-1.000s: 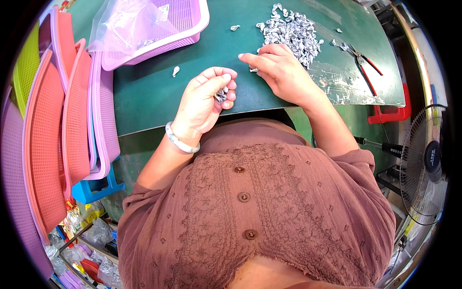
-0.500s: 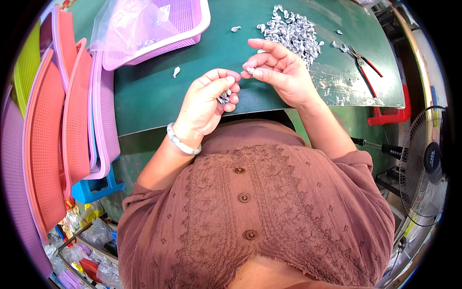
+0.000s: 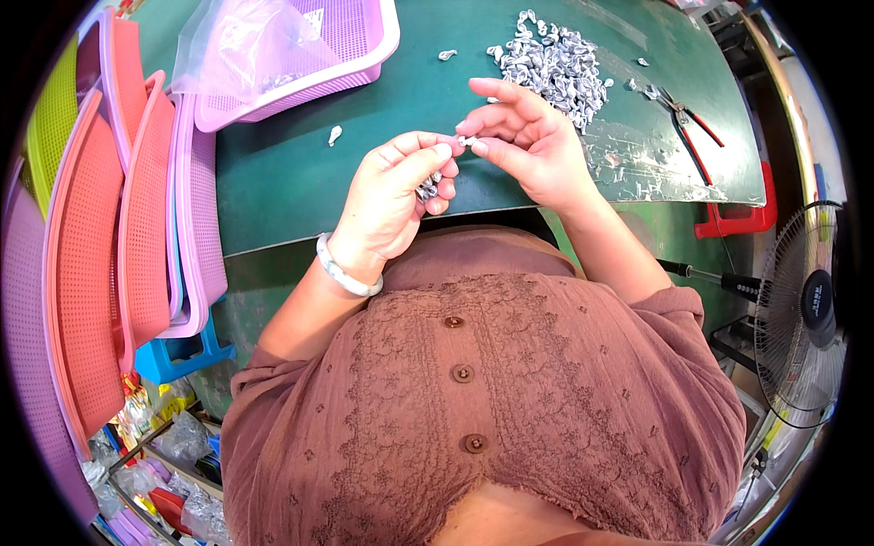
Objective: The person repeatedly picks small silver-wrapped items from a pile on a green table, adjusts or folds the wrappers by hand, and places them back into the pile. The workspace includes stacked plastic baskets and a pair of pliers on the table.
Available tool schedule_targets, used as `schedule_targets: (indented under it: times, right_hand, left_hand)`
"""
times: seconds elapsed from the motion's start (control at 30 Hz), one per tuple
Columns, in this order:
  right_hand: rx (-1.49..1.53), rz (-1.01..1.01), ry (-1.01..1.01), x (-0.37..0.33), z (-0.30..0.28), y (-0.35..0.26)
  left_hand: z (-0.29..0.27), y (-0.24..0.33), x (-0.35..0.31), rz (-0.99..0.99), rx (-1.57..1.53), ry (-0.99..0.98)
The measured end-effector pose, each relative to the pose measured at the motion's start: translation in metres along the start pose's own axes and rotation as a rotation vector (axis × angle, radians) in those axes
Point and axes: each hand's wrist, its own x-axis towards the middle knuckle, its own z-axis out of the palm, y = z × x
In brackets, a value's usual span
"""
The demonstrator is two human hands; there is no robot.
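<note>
Several small silvery metal pieces (image 3: 428, 188) are cupped in my left hand (image 3: 393, 187), its fingers curled round them. My right hand (image 3: 537, 150) pinches one small silvery piece (image 3: 467, 141) between thumb and fingertip. The left thumb and forefinger meet that piece from the other side. Beyond my right hand a heap of like silvery pieces (image 3: 555, 68) lies on the green table (image 3: 300, 196). A single loose piece (image 3: 335, 136) rests left of my hands, and another loose piece (image 3: 447, 55) lies farther back. The exact kind of these pieces is too small to tell.
A lilac basket (image 3: 364, 68) with a clear plastic bag (image 3: 246, 55) stands at the back left. Stacked pink and purple baskets (image 3: 82, 273) line the left side. Red-handled pliers (image 3: 687, 127) lie at the right. A fan (image 3: 801, 309) stands beyond the table's right edge.
My right hand has shifted slightly left and its fingers have turned inward, bringing the pinched piece up against the left fingertips. The left hand has barely moved.
</note>
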Motion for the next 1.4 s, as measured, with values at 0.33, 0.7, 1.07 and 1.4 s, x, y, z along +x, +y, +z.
schedule_targets:
  times: [0.33,0.7,1.07,1.4]
  right_hand:
    - [-0.536,-0.280,-0.011,-0.004,0.007,-0.005]
    - [-0.563,-0.321,0.038,-0.004,0.008,-0.002]
    - [-0.534,-0.309,0.036,-0.004,0.008,-0.002]
    - [-0.650,-0.403,0.027,-0.003,0.014,-0.005]
  left_hand:
    - [-0.001,-0.003,0.002,0.017,0.019,0.053]
    - [-0.001,-0.005,0.003,0.025,0.070,0.084]
    - [-0.001,-0.005,0.005,0.031,0.093,0.072]
    - [-0.001,-0.005,0.007,0.016,0.024,0.038]
